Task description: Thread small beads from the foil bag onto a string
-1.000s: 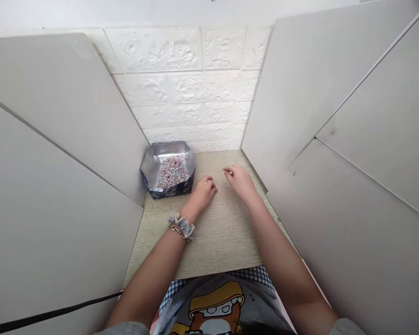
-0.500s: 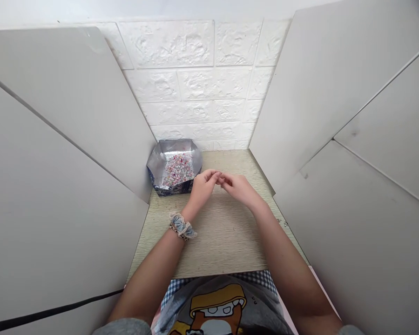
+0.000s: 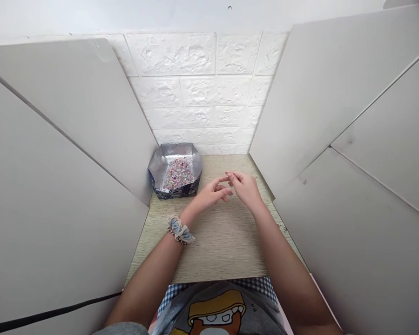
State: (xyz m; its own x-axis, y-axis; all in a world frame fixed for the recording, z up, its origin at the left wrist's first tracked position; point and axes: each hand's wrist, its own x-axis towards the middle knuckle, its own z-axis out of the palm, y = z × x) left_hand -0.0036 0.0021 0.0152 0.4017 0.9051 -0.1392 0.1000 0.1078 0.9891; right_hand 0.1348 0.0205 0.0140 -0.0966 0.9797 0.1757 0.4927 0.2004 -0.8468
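My left hand is over the table with thumb and fingers spread. Its outstretched index finger reaches the fingertips of my right hand. The right thumb and index finger are pinched together; whatever sits between them is too small to make out. Left of both hands stands a folded foil-lined packet, open at the top. Many tiny pink, white and red beads lie inside it. My left wrist wears a blue lace-edged scrunchie and a chain bracelet.
The wood-grain table is narrow, with a white brick-pattern wall behind it. Pale panels flank it on both sides. Small metallic bits lie near its right edge. A black cord runs at lower left.
My hands were close together with fingertips meeting. Now the left thumb and fingers have spread apart, and the right hand has turned upward and shifted slightly right. The view has tilted slightly up.
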